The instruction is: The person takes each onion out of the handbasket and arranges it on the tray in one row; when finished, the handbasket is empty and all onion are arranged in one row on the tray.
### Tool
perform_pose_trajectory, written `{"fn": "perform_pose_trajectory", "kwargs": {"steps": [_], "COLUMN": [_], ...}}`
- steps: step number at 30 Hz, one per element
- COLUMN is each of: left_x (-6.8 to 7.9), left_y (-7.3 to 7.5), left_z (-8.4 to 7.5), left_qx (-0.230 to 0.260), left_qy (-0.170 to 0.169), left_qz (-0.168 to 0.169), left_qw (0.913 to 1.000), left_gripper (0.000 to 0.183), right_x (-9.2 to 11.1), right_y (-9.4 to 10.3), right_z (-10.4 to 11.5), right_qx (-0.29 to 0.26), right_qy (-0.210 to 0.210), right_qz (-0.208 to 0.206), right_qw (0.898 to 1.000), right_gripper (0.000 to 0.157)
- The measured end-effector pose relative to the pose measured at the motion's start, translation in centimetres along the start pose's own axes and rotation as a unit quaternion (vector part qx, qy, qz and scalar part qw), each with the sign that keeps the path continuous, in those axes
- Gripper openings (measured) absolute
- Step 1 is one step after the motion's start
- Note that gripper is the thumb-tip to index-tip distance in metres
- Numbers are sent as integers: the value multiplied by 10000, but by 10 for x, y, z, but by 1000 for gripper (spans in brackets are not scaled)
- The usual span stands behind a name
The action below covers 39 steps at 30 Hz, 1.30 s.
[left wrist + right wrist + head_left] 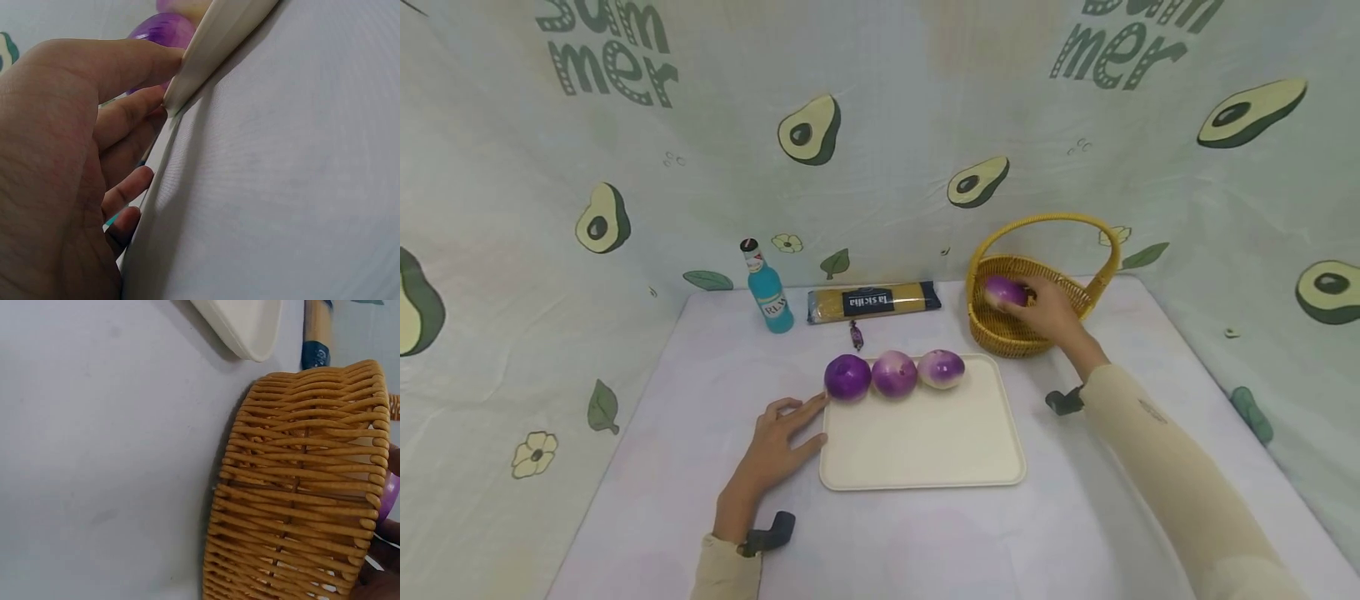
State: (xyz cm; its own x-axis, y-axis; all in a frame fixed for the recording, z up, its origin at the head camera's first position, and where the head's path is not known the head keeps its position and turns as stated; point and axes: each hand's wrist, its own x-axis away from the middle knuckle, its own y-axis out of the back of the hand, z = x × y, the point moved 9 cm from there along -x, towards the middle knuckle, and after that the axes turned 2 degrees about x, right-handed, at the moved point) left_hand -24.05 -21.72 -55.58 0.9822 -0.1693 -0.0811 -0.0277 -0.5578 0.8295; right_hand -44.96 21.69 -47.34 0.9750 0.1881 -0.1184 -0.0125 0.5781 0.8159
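My right hand grips a purple onion inside the mouth of the wicker basket. In the right wrist view the basket's woven side covers most of that onion and part of the fingers. My left hand touches the left edge of the cream tray with thumb and fingertips, fingers fairly straight. Along the tray's far edge sit three more onions in a row: a deep purple one, a paler one and a purple-and-white one.
Behind the tray lie a pasta packet and a small wrapped candy. A blue bottle stands at the back left. The basket's tall handle arches over its opening. A patterned cloth hangs behind the table.
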Motion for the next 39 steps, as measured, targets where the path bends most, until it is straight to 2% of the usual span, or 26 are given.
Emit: {"fn": "perform_pose_trajectory", "kwargs": {"steps": [4,17,27,32,39], "left_x": [0,0,1,1,1], "left_y": [2,0,2,3,1], "left_z": [-2,-3,-5,-8,-7], "left_qx": [-26,-119,-125,-87,-89], "left_qy": [-99,-193,-108,-201,-142], "left_qz": [-82,-123,-111,-151,-123], "left_qw": [9999,9997,9998,9996,9998], "left_gripper": [60,61,61,60,61], "right_x": [6,21,31,36,43], "right_y": [4,14,22,25,28], "right_z": [1,2,10,11,14], "right_qx": [66,112,53,53,57], "right_qy": [124,-22,97,142,204], "right_qz": [-117,-106,-203,-294,-311], "right_qw": [9998,9999,9997,9995,9993], "right_gripper": [69,76,73,72,76]}}
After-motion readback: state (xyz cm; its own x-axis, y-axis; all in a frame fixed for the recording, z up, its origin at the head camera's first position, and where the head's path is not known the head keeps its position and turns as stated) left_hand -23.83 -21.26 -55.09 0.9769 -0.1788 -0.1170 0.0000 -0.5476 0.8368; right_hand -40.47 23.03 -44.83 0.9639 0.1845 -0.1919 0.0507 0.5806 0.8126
